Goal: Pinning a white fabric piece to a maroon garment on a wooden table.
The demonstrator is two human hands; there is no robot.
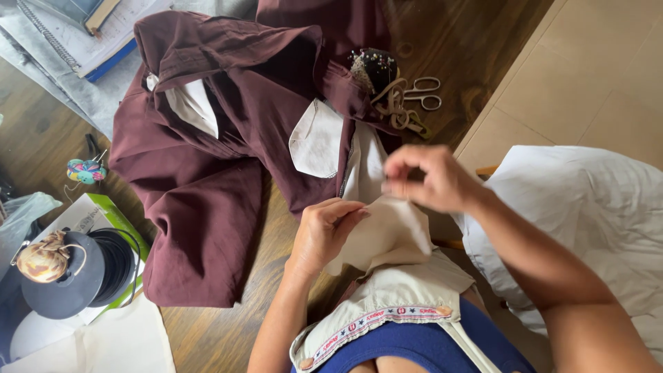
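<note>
The cream cloth (pixel 387 231) lies in the lower middle of the frame, over the person's lap and the edge of the wooden counter (pixel 221 331). The left hand (pixel 324 231) pinches the cloth's upper edge with thumb and fingers closed tight on it. The right hand (pixel 425 179) sits just above and to the right, its fingertips pressed together on the top of the same cloth; whether a needle is between them cannot be told.

A big dark red garment (pixel 200 179) is spread over the middle and upper left of the frame, right behind the hands. Its pale pocket lining (pixel 316 141) shows near the middle. At the top middle, a dark pincushion (pixel 373 69) full of pins rests on the garment, with scissors (pixel 421 97) and a tan measuring tape (pixel 399 110) just beside it.

A small colourful pincushion (pixel 86 170) sits at the left edge. In the lower left stands a dark round spool (pixel 103 266) with a brown cloth ball (pixel 43 257) on top. Under it is a flat box (pixel 97 217), white with a green edge. A spiral notebook (pixel 76 34) with a blue edge lies in the upper left corner. A white cloth heap (pixel 594 207) fills the right side. A strip of ribbon (pixel 376 321) with red and blue marks runs along a beige hem at the bottom.
</note>
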